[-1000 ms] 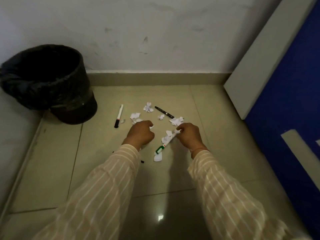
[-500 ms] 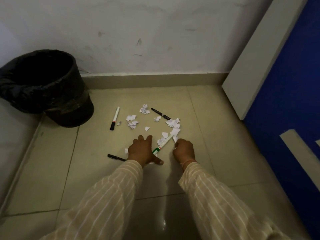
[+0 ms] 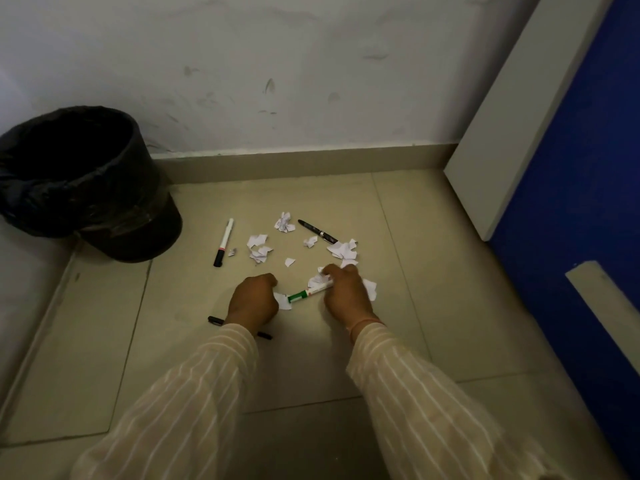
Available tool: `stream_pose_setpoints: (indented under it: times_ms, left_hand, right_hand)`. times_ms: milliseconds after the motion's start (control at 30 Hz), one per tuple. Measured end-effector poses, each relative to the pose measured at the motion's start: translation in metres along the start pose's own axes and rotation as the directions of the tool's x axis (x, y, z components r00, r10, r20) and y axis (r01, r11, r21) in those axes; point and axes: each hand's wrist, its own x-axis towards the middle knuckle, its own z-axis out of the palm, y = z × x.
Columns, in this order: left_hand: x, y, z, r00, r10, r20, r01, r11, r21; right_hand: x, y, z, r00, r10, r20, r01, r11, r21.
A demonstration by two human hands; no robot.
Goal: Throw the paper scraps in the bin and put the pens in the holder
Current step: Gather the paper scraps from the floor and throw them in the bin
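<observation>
— Beige tiled floor (image 3: 346,358) under a scuffed white wall, black lined bin (image 3: 79,181) at upper left. And the green-capped marker (image 3: 310,292)?

— Lying at frame centre, long axis slanting, cap toward lower left.

— Against the fingers?

— Barrel end under the curled right hand (image 3: 348,294), among paper scraps (image 3: 343,249). Left hand (image 3: 252,299) fisted just beside the cap; grip impossible to tell.

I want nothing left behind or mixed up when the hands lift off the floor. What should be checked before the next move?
1. Bin open and near: ok.
2. Pen holder in sight: not ok, none visible.
3. Left hand gripping scraps: cannot tell, fist closed.
4. Right hand holds only paper: not ok, green-capped marker lies under it.
5. Scraps all gathered: not ok.
6. Black pen clear of sleeve: not ok.
</observation>
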Motion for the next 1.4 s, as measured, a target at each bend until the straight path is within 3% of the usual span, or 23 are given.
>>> stream_pose_setpoints:
  times_ms: [67, 167, 300, 400, 500, 567, 667, 767, 833, 900, 1000, 1100, 1167, 1267, 1333, 1400]
  left_hand:
    - [0.001, -0.002, 0.000, 1.000, -0.017, -0.010, 0.016, 0.999, -0.033]
    - [0.001, 0.001, -0.002, 0.999, -0.034, -0.028, 0.031, 0.996, -0.078]
    - [0.000, 0.007, -0.005, 0.999, -0.026, -0.043, 0.020, 0.992, -0.127]
    - [0.000, 0.004, -0.009, 0.998, -0.050, -0.033, 0.044, 0.988, -0.147]
    - [0.001, -0.002, -0.012, 0.995, -0.098, -0.027, 0.092, 0.980, -0.174]
    - [0.002, -0.007, -0.012, 0.990, -0.139, -0.026, 0.132, 0.973, -0.187]
    - [0.005, -0.010, -0.009, 0.982, -0.185, -0.046, 0.171, 0.961, -0.218]
    - [0.006, -0.012, -0.008, 0.960, -0.261, -0.103, 0.230, 0.943, -0.238]
    - [0.006, -0.015, -0.007, 0.943, -0.310, -0.126, 0.277, 0.934, -0.227]
    - [0.004, -0.017, -0.005, 0.934, -0.349, -0.074, 0.325, 0.919, -0.223]
    - [0.003, -0.012, 0.000, 0.934, -0.354, 0.043, 0.348, 0.880, -0.324]
    - [0.006, -0.001, -0.003, 0.955, -0.286, 0.076, 0.286, 0.829, -0.481]
    - [0.010, 0.003, -0.011, 0.968, -0.238, 0.080, 0.236, 0.754, -0.613]
    - [0.016, 0.002, -0.024, 0.972, -0.234, 0.037, 0.187, 0.664, -0.724]
    - [0.017, -0.001, -0.029, 0.975, -0.223, -0.018, 0.154, 0.729, -0.667]
    - [0.017, -0.004, -0.031, 0.977, -0.206, -0.046, 0.143, 0.807, -0.573]
  right_hand:
    - [-0.003, -0.003, 0.012, 0.997, -0.024, 0.070, 0.031, 0.993, -0.111]
    - [-0.009, -0.007, 0.024, 1.000, -0.017, 0.004, 0.017, 0.955, -0.295]
    - [-0.006, -0.014, 0.021, 1.000, 0.010, 0.003, -0.009, 0.962, -0.272]
    - [0.002, -0.013, -0.007, 0.986, 0.070, 0.152, -0.022, 0.954, -0.299]
    - [0.008, -0.006, -0.033, 0.893, 0.207, 0.399, 0.012, 0.877, -0.481]
    - [0.003, 0.000, -0.031, 0.842, 0.289, 0.455, -0.006, 0.849, -0.528]
    - [-0.006, 0.010, -0.014, 0.897, 0.232, 0.377, -0.087, 0.927, -0.364]
    - [-0.005, 0.013, -0.019, 0.971, 0.200, 0.133, -0.185, 0.976, -0.116]
    - [0.000, 0.013, -0.029, 0.967, 0.249, -0.052, -0.252, 0.965, -0.070]
    - [0.004, 0.016, -0.033, 0.936, 0.323, -0.140, -0.338, 0.936, -0.098]
    - [0.008, 0.016, -0.023, 0.938, 0.344, -0.051, -0.347, 0.914, -0.211]
    - [0.010, 0.001, -0.001, 0.986, 0.127, 0.105, -0.106, 0.976, -0.191]
    - [0.013, -0.011, 0.006, 0.978, 0.067, 0.195, -0.047, 0.993, -0.105]
    - [0.025, -0.015, -0.002, 0.989, 0.142, 0.035, -0.143, 0.990, 0.022]
    - [0.031, -0.011, -0.010, 0.977, 0.186, -0.108, -0.185, 0.983, 0.014]
    - [0.031, -0.011, -0.010, 0.975, 0.213, -0.066, -0.218, 0.974, -0.070]
